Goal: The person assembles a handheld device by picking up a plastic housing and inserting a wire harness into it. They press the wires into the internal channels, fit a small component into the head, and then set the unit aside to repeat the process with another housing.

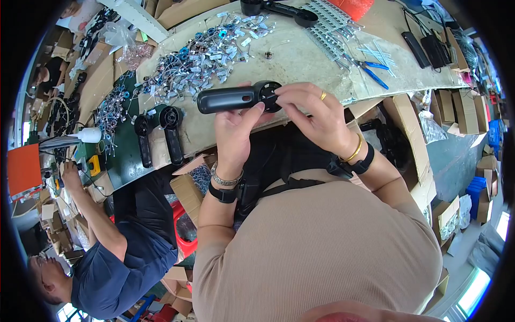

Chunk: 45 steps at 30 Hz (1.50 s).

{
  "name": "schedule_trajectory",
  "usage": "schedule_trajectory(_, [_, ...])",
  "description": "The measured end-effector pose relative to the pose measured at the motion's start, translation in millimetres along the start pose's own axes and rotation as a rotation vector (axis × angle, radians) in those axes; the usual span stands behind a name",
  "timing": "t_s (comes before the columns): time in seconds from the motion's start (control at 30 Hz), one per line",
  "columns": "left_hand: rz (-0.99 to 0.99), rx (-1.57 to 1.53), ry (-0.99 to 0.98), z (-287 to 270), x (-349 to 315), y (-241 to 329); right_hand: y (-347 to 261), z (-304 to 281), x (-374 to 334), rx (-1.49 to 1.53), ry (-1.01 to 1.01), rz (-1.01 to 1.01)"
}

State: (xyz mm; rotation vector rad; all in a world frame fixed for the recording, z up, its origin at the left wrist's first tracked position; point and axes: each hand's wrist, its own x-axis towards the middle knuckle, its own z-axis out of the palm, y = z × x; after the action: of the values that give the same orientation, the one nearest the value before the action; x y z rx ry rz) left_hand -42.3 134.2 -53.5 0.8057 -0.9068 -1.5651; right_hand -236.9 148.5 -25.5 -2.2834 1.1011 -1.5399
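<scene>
My left hand point(234, 127) is wrapped from below round a black plastic handheld-fan housing point(225, 100), its thumb against the round head. The housing lies sideways above the table's near edge, handle to the left and open round head to the right. At that head my right hand point(317, 115) has thumb and fingers pinched together; whatever is between the fingertips is too small to make out. Beyond the housing spreads a heap of small motors with wires point(198, 61). One loose motor point(268, 55) sits apart from it.
Two more black housings point(171, 138) lie at the left, another point(281, 9) at the far edge. Blue-handled pliers point(374, 75), white sticks point(380, 55) and a stack of metal-looking strips point(328, 33) are at right. A co-worker point(123, 263) works on the left; cardboard boxes point(410, 139) stand right.
</scene>
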Motion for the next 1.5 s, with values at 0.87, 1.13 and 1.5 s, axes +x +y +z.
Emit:
schedule_trajectory(0.87, [0.055, -0.008, -0.085, 25, -19, 4, -16, -23, -5, 0.055, -0.057, 0.157])
schedule_trajectory(1.13, [0.021, 0.023, -0.093, 26, -11, -3, -3, -25, 5, 0.026, -0.155, 0.179])
schedule_trajectory(1.5, [-0.001, -0.078, -0.024, 7, 6, -3, 15, -5, 27, 0.074, -0.214, 0.189])
